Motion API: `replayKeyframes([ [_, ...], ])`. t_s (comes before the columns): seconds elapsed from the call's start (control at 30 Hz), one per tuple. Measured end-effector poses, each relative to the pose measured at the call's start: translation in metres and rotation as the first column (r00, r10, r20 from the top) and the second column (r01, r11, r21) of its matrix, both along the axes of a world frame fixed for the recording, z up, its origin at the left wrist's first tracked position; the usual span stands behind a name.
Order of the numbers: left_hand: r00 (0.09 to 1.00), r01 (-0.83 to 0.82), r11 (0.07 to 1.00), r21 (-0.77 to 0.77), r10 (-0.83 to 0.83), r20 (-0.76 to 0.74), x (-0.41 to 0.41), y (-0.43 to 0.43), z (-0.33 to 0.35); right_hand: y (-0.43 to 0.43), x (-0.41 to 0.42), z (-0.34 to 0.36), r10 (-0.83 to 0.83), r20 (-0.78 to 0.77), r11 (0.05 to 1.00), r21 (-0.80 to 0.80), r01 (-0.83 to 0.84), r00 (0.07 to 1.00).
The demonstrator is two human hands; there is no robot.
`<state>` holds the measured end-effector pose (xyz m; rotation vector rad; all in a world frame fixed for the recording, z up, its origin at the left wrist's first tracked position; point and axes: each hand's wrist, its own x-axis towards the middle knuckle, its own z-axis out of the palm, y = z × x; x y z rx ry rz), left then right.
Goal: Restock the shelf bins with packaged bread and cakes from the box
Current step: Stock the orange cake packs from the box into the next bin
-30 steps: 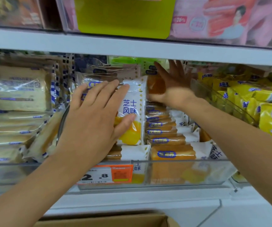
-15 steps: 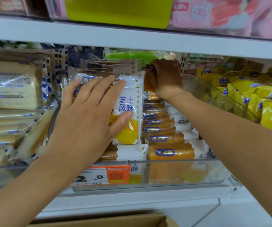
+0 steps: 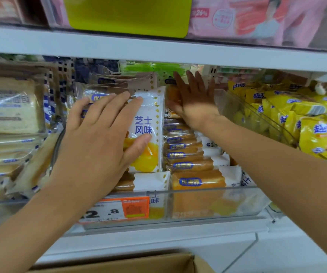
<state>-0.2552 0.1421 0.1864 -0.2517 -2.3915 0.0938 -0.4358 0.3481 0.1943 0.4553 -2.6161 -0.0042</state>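
Observation:
A clear shelf bin [image 3: 198, 203] holds two rows of packaged cakes in white and orange wrappers. My left hand [image 3: 99, 138] lies flat with straight fingers on an upright white cake pack [image 3: 149, 119] with blue characters and a yellow picture, at the front of the left row. My right hand [image 3: 196, 97] reaches deep into the bin with fingers spread and straight, pressing against the rearmost packs of the right row [image 3: 186, 154]. The cardboard box [image 3: 131, 263] shows at the bottom edge, under the shelf.
Sliced bread packs [image 3: 9, 107] are stacked in the bin at the left. Yellow snack packs [image 3: 304, 123] fill the bin at the right. An orange price tag [image 3: 117, 209] hangs on the bin front. The upper shelf [image 3: 158, 50] sits close above the bins.
My right hand, curled round a pack at the back half a second ago, has spread open against the rear packs. My left hand has stayed flat on the white pack.

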Motion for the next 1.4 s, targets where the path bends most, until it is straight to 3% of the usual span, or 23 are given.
replayKeyframes([
  [0.23, 1.000, 0.004, 1.000, -0.015, -0.004, 0.009, -0.001, -0.002, -0.002, -0.002, -0.006, -0.004, -0.031, -0.055, 0.997, 0.063, 0.034, 0.998],
  [0.43, 0.999, 0.018, 1.000, -0.003, -0.018, 0.029, 0.000, 0.000, -0.001, 0.008, 0.014, 0.003, 0.072, -0.035, 0.997, -0.035, -0.073, 0.997],
  [0.6, 0.992, 0.077, 0.994, 0.077, -0.085, 0.095, 0.006, 0.000, 0.002, 0.009, 0.076, 0.016, 0.164, 0.001, 0.958, -0.238, -0.159, 0.986],
  [0.73, 0.995, 0.092, 0.966, 0.242, -0.101, 0.025, 0.023, -0.006, 0.004, -0.002, 0.152, 0.011, 0.314, 0.071, 0.745, -0.637, -0.199, 0.947],
  [0.83, 0.999, -0.018, 0.971, 0.240, 0.028, -0.039, 0.038, -0.015, -0.002, -0.021, 0.190, 0.006, 0.388, 0.136, 0.746, -0.627, -0.224, 0.912],
  [0.97, 0.988, -0.006, 0.979, 0.203, -0.025, 0.150, 0.052, -0.025, 0.001, -0.043, 0.203, 0.001, 0.281, 0.279, 0.873, -0.471, -0.124, 0.918],
  [1.07, 0.978, 0.048, 0.967, 0.249, -0.097, 0.186, 0.074, -0.027, 0.003, -0.051, 0.225, 0.000, 0.096, 0.094, 0.930, -0.364, -0.055, 0.991],
  [1.17, 0.954, 0.069, 0.909, 0.410, -0.180, 0.239, 0.109, -0.029, -0.017, -0.060, 0.264, -0.015, 0.122, 0.019, 0.869, -0.485, -0.098, 0.992],
  [1.27, 0.878, -0.075, 0.798, 0.597, -0.231, 0.420, 0.149, -0.037, -0.065, -0.070, 0.302, -0.060, 0.226, 0.174, 0.827, -0.554, -0.095, 0.958],
  [1.4, 0.701, -0.317, 0.780, 0.540, -0.190, 0.687, 0.195, -0.065, -0.163, -0.073, 0.342, -0.162, 0.261, 0.534, 0.880, -0.474, 0.029, 0.804],
])
